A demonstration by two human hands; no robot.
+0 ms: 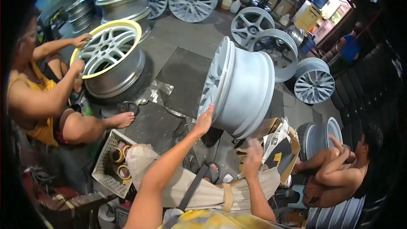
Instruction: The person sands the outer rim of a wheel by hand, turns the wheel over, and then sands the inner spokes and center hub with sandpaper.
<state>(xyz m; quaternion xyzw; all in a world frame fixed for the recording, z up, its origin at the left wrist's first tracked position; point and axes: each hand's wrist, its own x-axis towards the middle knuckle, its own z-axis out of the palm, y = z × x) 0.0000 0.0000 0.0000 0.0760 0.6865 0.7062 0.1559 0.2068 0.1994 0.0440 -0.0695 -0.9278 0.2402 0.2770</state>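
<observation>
At centre of head view: grey primed rim (241, 87) upright on edge, tilted. Left hand (204, 121) flat against lower face, fingers together. Right hand (253, 156) blurred near cardboard box (280, 144); finger state unclear. Co-worker's yellow-taped rim (111, 57) well apart, left.

I'm stretching my left arm forward and up — the left hand (205, 120) is pressing open-palmed, fingers spread. My right hand (253, 157) is hovering lower, blurred — its grip unreadable.
</observation>
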